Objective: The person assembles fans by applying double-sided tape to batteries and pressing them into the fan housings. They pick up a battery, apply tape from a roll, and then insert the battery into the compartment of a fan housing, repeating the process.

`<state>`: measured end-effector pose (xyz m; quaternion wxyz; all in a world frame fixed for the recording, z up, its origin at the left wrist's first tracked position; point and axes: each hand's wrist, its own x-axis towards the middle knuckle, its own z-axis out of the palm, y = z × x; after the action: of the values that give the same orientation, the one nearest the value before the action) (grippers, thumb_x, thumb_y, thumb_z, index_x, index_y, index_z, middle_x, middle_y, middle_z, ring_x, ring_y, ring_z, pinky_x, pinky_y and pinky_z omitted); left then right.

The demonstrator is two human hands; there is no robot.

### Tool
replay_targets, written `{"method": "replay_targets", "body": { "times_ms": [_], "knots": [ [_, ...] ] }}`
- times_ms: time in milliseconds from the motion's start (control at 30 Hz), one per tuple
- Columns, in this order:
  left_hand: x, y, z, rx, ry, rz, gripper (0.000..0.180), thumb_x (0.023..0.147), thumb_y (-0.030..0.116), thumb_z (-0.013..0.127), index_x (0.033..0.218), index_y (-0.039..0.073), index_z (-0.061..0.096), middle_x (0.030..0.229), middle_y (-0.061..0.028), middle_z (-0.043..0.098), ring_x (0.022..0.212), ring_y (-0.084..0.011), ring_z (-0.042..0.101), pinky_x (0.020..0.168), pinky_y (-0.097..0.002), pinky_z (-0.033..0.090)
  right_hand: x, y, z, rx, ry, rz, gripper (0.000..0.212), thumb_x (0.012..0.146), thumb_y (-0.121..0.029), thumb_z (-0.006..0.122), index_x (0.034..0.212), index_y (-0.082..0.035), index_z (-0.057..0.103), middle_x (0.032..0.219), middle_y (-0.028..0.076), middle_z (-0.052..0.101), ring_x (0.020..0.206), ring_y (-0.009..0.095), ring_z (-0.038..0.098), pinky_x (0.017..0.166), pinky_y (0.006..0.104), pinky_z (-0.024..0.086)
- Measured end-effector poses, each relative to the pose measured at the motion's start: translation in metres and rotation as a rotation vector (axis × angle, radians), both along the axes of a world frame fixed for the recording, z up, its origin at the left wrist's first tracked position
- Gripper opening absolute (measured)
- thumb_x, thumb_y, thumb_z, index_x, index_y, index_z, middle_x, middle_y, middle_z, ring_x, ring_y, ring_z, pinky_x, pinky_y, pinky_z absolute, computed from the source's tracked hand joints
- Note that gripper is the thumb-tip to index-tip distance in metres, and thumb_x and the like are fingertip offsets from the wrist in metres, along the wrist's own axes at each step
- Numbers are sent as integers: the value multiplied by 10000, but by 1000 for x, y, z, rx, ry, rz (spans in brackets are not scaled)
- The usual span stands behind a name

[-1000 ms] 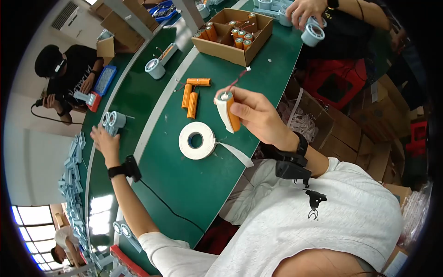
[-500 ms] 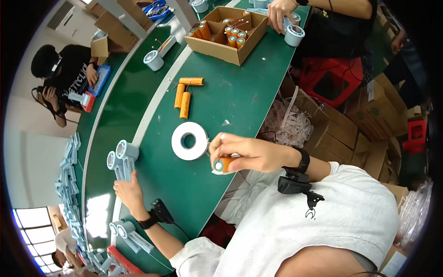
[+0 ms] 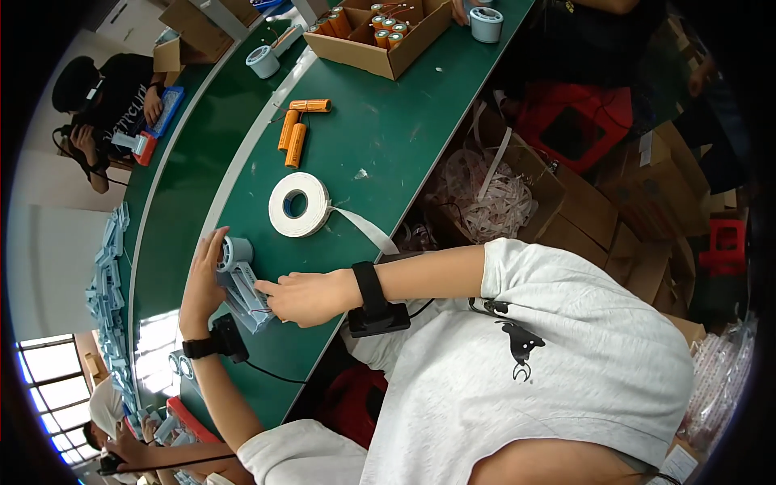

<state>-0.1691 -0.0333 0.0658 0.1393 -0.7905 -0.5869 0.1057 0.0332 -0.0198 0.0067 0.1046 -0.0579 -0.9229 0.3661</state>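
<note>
A light blue plastic handheld-fan housing (image 3: 236, 254), with a round head and long handle, lies on the green bench in front of me. My left hand (image 3: 202, 283) stands against its left side, fingers stretched upward past the head; its thumb is hidden. My right hand (image 3: 311, 297) is at the handle's right side, index finger reaching onto it and the other fingers curled below. A bit of wire shows by those fingertips. No battery is visible in my right hand. Beyond lie a white tape roll (image 3: 299, 204), its loose end toward the bench edge, and three orange battery cells (image 3: 296, 145).
A cardboard box (image 3: 356, 55) of orange batteries stands at the far side, near another fan housing (image 3: 487, 26). Many light blue parts (image 3: 109, 291) lie heaped at left. A carton of white strips (image 3: 493, 194) and a red stool (image 3: 578, 121) stand beyond the bench edge.
My right hand has moved left from the bench edge to the fan handle; the orange battery it held no longer shows. My left hand has shifted up beside the housing. The view has shifted slightly.
</note>
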Motion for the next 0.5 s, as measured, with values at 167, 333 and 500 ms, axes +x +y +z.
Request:
{"method": "replay_targets", "body": {
  "times_ms": [167,333,500],
  "knots": [
    [8,12,18,-425,-567,298,634,538,14,729,1098,29,433,1016,-159,516,966,-314,496,816,-359,425,28,11,8,221,34,-70,71,690,-22,567,746,20,556,1051,167,444,768,264,515,673,360,426],
    [27,-8,12,-309,-628,316,622,511,34,750,1054,20,448,986,-148,532,924,-310,520,820,-350,421,71,13,11,92,-24,88,41,690,-5,552,721,19,541,982,152,447,759,267,515,663,345,428],
    [19,-8,7,-288,-747,241,605,568,18,717,1105,49,440,1104,-147,510,1053,-319,487,858,-364,421,75,19,26,18,-68,-9,42,684,3,550,724,15,543,980,145,444,735,270,517,654,340,428]
  ]
}}
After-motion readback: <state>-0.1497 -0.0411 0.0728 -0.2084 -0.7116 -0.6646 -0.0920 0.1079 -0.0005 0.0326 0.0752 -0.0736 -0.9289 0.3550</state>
